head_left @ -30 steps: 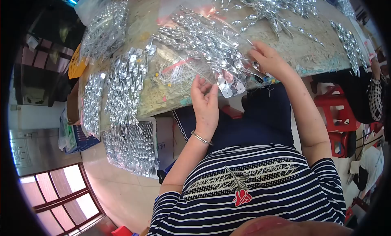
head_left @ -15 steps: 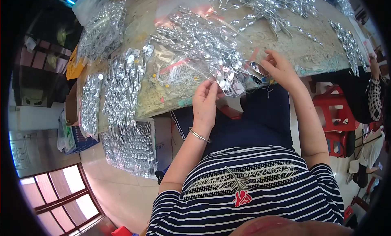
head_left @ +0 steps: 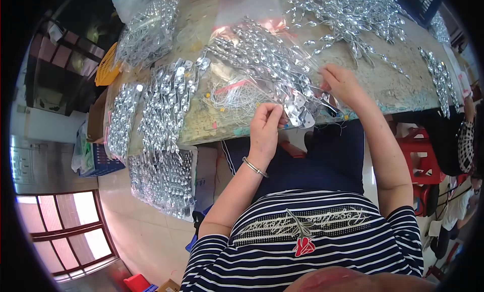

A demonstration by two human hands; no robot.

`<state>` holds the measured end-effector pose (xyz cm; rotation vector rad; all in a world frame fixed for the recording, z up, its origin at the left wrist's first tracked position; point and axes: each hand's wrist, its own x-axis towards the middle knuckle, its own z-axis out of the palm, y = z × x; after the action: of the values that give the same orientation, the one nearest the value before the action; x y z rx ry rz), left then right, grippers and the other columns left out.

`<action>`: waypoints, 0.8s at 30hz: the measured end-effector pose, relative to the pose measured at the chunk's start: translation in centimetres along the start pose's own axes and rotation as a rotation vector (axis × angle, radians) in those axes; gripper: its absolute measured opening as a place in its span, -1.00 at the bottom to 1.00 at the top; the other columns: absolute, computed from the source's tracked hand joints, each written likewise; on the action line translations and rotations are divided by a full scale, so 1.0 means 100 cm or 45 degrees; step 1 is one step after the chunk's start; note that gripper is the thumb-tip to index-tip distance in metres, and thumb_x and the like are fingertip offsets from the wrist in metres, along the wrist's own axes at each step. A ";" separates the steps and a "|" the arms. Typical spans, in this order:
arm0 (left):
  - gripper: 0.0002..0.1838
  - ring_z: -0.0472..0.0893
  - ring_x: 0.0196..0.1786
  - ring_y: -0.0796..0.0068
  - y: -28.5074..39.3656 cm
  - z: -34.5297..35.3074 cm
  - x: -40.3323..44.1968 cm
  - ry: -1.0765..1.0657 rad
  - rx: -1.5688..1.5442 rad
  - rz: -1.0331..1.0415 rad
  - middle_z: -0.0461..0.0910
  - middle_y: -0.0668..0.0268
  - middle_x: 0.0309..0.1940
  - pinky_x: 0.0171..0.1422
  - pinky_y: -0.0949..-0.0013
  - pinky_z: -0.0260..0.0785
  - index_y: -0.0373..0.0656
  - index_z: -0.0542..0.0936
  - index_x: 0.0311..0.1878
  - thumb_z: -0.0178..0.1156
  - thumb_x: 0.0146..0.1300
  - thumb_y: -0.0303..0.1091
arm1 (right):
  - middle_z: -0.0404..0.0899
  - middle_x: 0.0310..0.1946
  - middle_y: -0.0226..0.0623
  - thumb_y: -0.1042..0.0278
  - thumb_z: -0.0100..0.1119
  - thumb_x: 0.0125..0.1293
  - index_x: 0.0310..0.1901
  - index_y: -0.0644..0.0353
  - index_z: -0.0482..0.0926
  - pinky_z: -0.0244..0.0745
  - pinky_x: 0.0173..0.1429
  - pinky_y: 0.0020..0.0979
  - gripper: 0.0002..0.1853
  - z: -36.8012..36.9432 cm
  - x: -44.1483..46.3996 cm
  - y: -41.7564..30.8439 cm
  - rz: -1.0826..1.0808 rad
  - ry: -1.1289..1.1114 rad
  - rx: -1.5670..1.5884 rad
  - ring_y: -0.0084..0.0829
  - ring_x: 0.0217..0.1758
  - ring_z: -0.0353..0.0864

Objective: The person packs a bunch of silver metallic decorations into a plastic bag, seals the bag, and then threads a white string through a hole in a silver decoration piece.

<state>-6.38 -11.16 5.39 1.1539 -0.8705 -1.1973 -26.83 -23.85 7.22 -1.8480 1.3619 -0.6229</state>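
Silvery twisted strips (head_left: 257,52) lie in a bunch on the worktable (head_left: 196,128), with flat tabs at the end nearest me. My left hand (head_left: 266,123) is closed in a pinch beside those tabs; what it pinches is too small to make out. At the right side of the bunch, my right hand (head_left: 340,84) has thumb and fingertips together near clear plastic and thin strands, and its hold is unclear. A tangle of white threads (head_left: 237,100) lies left of the bunch, with a red strip across it.
More silvery strips (head_left: 169,103) hang over the table's left edge. A bagged pile (head_left: 148,32) and a yellow basket (head_left: 107,65) are at the upper left. Another heap (head_left: 353,14) lies at the far side. Red stools (head_left: 416,153) and a person's checked sleeve (head_left: 466,146) are at right.
The view has shifted, so the table appears lower and further right. My left hand has gone from loose fingers to a pinch by the tabs. My right hand's fingers have drawn together.
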 end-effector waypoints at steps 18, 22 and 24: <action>-0.84 0.38 -0.48 0.60 0.161 -0.017 0.078 0.069 -0.167 0.558 0.42 0.41 -0.51 -0.36 0.52 0.21 -0.14 0.45 -0.39 0.02 0.30 -0.32 | 0.60 -0.38 -0.30 0.17 0.04 0.28 -0.21 0.25 0.55 0.48 -0.15 -0.46 -0.72 -0.098 0.048 -0.121 -0.476 -0.091 0.219 -0.49 -0.33 0.60; -0.84 0.38 -0.48 0.60 0.165 -0.021 0.080 0.113 -0.183 0.504 0.42 0.41 -0.53 -0.38 0.51 0.21 -0.14 0.45 -0.40 0.03 0.29 -0.32 | 0.60 -0.44 -0.28 0.22 0.05 0.25 -0.24 0.27 0.56 0.48 -0.16 -0.47 -0.73 -0.093 0.048 -0.133 -0.308 -0.037 0.210 -0.47 -0.33 0.61; -0.84 0.38 -0.49 0.61 0.155 -0.024 0.076 0.126 -0.195 0.495 0.43 0.40 -0.53 -0.39 0.52 0.20 -0.15 0.46 -0.39 0.02 0.29 -0.33 | 0.59 -0.47 -0.27 0.28 0.01 0.23 -0.26 0.29 0.57 0.47 -0.17 -0.47 -0.75 -0.084 0.040 -0.130 -0.264 -0.027 0.268 -0.48 -0.33 0.58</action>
<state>0.98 -18.43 19.34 0.8638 -0.8641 -0.8640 -24.24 -27.88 22.41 -1.8300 1.0545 -0.8177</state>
